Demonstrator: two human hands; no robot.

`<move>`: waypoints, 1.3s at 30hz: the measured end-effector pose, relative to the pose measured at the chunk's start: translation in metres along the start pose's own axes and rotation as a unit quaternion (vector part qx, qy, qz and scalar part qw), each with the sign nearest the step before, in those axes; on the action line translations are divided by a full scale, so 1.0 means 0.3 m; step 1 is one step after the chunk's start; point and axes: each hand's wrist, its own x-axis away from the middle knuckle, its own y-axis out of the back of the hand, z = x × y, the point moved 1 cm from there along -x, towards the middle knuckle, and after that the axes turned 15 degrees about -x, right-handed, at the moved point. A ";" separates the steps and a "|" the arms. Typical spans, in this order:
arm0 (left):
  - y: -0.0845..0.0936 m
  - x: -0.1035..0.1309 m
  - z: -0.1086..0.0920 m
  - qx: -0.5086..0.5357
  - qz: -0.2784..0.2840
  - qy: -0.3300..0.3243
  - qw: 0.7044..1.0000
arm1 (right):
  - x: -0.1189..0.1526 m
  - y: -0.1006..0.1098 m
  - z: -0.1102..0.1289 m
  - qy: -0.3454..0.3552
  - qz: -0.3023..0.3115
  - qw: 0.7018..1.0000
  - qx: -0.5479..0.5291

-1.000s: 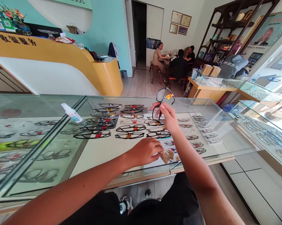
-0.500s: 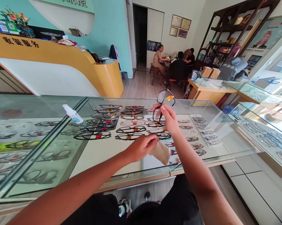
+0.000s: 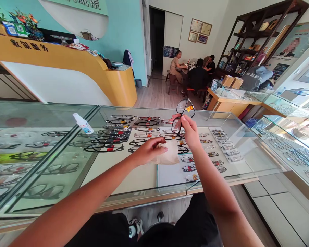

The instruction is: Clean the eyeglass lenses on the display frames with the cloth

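Note:
My right hand (image 3: 189, 128) grips a pair of black-framed eyeglasses (image 3: 179, 127) by the middle, held upright above the glass counter. An orange tag (image 3: 189, 108) hangs on the frame's temple side. In my left hand (image 3: 149, 151) is a thin beige cloth (image 3: 168, 153), pinched between thumb and fingers and draping to the right, just below the glasses and apart from them. Rows of eyeglasses (image 3: 104, 147) with red and orange tags lie under and beyond my hands.
A white spray bottle (image 3: 83, 123) stands on the glass showcase (image 3: 141, 192) at left. A yellow reception desk (image 3: 118, 85) is beyond it. Several people sit around a table at the back, one of them a person in black (image 3: 197, 76). More display cases (image 3: 293, 137) extend on the right.
My left hand has shifted slightly left and turned, and the cloth has swung up from hanging down to spreading sideways. The glasses remain in my right hand; the view has shifted a little.

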 end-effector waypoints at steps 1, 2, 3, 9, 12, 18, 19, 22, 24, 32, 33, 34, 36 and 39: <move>0.009 0.001 0.000 0.018 -0.012 0.003 1.000 | 0.000 0.001 0.003 -0.001 -0.003 1.000 0.005; 0.018 0.001 0.001 0.036 -0.025 0.005 0.999 | 0.000 0.002 0.007 -0.002 -0.004 1.000 0.008; 0.027 0.001 0.003 0.054 -0.036 0.009 0.998 | 0.001 0.002 0.010 -0.001 -0.006 1.000 0.009; 0.072 -0.007 0.021 0.144 -0.053 0.051 0.987 | 0.005 0.001 0.023 -0.011 0.004 1.000 -0.003; 0.087 -0.009 0.019 0.182 -0.067 0.088 0.977 | 0.007 -0.001 0.032 -0.047 0.039 0.996 -0.058; 0.117 -0.005 -0.016 0.190 -0.170 0.056 0.965 | 0.021 -0.005 0.058 -0.117 0.097 0.983 -0.102; 0.121 -0.004 -0.020 0.181 -0.189 0.046 0.964 | 0.024 -0.008 0.059 -0.117 0.109 0.983 -0.091; 0.133 -0.001 -0.023 0.171 -0.239 0.034 0.955 | 0.033 -0.017 0.053 -0.090 0.151 0.982 -0.065; 0.140 0.000 -0.024 0.177 -0.265 0.029 0.947 | 0.037 -0.023 0.043 -0.067 0.167 0.982 -0.063; 0.160 0.003 -0.025 0.209 -0.289 -0.014 0.934 | 0.040 -0.039 0.016 -0.097 0.151 0.983 -0.037; 0.162 0.004 -0.024 0.214 -0.287 -0.017 0.934 | 0.042 -0.040 0.014 -0.102 0.152 0.983 -0.030; 0.163 0.005 -0.024 0.218 -0.284 -0.018 0.933 | 0.044 -0.041 0.012 -0.106 0.152 0.982 -0.021; 0.164 0.006 -0.025 0.225 -0.277 -0.016 0.934 | 0.048 -0.040 0.009 -0.106 0.146 0.984 -0.001; 0.159 0.007 -0.027 0.237 -0.257 -0.016 0.937 | 0.052 -0.034 0.011 -0.074 0.128 0.989 0.018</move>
